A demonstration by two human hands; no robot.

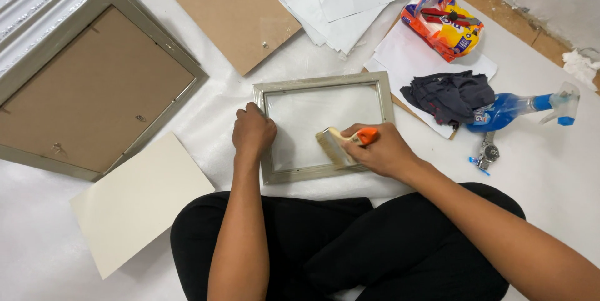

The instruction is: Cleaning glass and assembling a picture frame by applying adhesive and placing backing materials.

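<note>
On the white floor sheet [550, 170] before the person's crossed legs, the left hand [253, 131] presses curled on the small glazed frame's [325, 82] stiff rim, safer than its probably fragile pane, while the right hand [381, 150] pinches a light brush [334, 146].

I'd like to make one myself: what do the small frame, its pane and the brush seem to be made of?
The small frame looks like wood or moulded plastic with a dull silver-grey finish. Its pane seems to be glass: clear, faintly reflective. The brush in the right hand has pale bristles and an orange, probably plastic, handle.
</note>
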